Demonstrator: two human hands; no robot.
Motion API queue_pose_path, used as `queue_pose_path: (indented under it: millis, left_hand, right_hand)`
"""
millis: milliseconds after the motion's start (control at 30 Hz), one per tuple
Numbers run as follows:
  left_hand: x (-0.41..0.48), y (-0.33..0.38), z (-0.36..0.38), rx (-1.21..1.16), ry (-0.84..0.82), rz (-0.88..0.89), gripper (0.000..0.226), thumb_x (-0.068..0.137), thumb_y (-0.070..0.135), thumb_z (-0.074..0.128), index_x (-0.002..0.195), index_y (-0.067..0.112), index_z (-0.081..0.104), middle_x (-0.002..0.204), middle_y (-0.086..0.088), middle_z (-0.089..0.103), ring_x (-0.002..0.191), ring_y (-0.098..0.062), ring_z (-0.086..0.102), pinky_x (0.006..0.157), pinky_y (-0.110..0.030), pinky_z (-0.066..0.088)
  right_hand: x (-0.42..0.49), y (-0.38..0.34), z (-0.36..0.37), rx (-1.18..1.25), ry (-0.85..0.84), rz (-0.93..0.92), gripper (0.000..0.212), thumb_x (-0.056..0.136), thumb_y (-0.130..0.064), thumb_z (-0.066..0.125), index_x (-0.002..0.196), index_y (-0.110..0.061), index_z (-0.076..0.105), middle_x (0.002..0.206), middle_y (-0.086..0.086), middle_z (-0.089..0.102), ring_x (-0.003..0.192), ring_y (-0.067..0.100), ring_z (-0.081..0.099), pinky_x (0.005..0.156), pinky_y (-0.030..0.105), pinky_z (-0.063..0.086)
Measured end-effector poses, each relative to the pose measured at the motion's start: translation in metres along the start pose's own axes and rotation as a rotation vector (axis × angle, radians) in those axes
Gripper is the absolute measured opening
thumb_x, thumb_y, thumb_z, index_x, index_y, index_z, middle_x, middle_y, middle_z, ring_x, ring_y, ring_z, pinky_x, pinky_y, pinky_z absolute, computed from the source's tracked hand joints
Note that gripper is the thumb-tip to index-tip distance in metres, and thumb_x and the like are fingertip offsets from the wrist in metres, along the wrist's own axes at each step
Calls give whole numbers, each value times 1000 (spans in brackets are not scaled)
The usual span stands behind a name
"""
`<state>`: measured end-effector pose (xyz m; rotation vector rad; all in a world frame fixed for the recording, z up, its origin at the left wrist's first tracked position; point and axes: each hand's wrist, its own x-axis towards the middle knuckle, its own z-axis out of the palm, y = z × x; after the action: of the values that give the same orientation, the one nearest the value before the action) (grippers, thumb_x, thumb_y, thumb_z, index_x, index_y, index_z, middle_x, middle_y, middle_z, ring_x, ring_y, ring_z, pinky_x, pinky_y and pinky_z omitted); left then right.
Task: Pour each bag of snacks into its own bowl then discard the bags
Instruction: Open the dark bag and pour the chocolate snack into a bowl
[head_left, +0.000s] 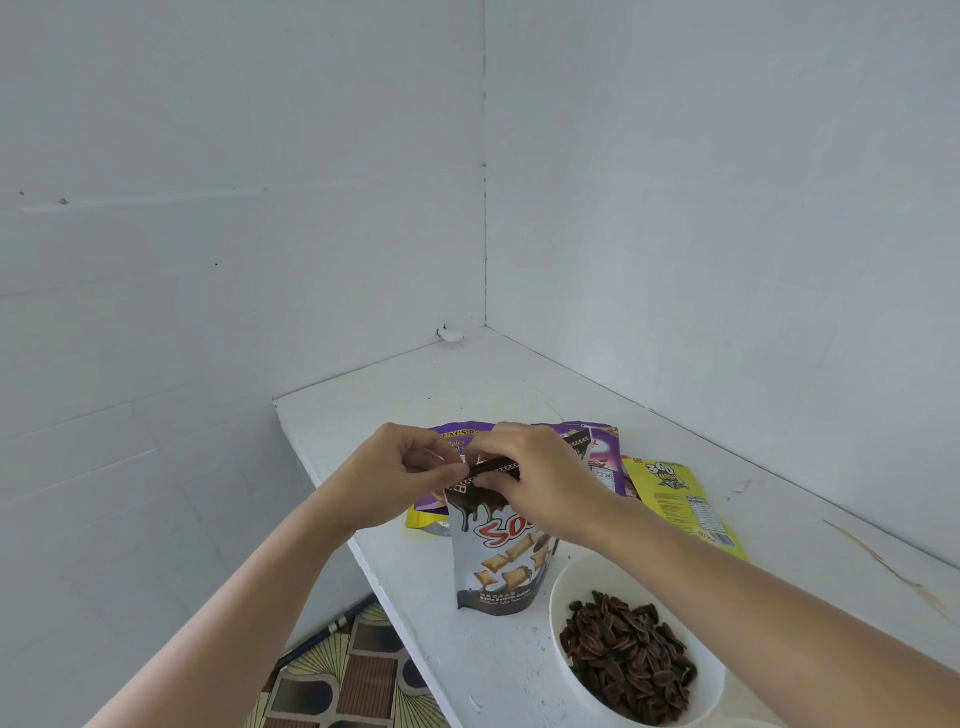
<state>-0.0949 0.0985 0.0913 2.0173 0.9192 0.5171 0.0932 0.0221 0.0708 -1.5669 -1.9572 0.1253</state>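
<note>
A grey and brown cookie bag stands upright on the white counter. My left hand pinches the left part of its top strip and my right hand pinches the strip beside it. A white bowl holding dark sunflower seeds sits at the near right, partly under my right forearm. Behind my hands lies a purple wafer bag, mostly hidden. A yellow bag lies flat to the right.
The counter fills a corner between two white walls. Its left edge drops to a patterned floor, where a dark pole leans. A small white object lies in the far corner.
</note>
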Motion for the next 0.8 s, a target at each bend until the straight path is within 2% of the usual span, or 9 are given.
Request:
queue_pose_path:
  millis: [133,367,433,500,600,733,800]
  left_hand:
    - [0,0,8,16,3,-15,11,94,24,71,89,14,72,73,1,77,65,-8,66,67,-21,47]
    - [1,4,14,-46,-44,-17,7,90,18,76,83,18,77,78,0,79,72,-8,71,70,-17,51]
    - [1,4,16,-70,-52,-27,7,89,16,76,83,16,78,78,-1,79,71,-9,73,67,-14,51]
    - [1,5,14,-133,-71,-48,7,89,10,75,84,11,78,77,-5,78,68,-12,71,67,-15,52]
    - [2,4,11,-238,-148,-73,6,90,6,72,86,6,78,85,-17,78,76,-22,73,78,-27,56]
    - [2,4,13,-327,-234,-74,5,89,0,72,93,-2,75,96,-26,75,89,-32,74,86,-33,58]
    - [2,4,16,-372,-251,-75,5,89,-3,70,92,-3,74,95,-26,75,89,-32,73,82,-30,58]
  right_hand:
    - [-3,2,-4,21,6,-30,13,89,-16,72,99,-23,77,92,-9,74,84,5,65,79,22,49]
    - [-10,7,-11,71,-25,-44,18,90,-5,68,97,-17,79,91,-6,76,83,2,66,79,19,53]
    - [-12,7,-11,45,-54,-64,15,91,-8,67,95,-18,77,89,-8,74,83,2,63,80,18,48]
    - [-13,8,-10,1,-45,-71,8,92,-16,67,94,-20,74,91,-11,71,88,1,57,88,24,41]
    - [-16,11,-11,-53,-30,-74,2,93,-27,67,95,-27,68,97,-18,63,98,-1,48,95,34,33]
    - [-20,15,-16,-53,-65,-86,5,94,-32,65,94,-37,66,89,-31,56,101,-2,46,96,36,32]
    - [-21,16,-17,-24,-76,-103,5,94,-31,65,93,-36,66,86,-33,55,100,-2,46,96,34,31]
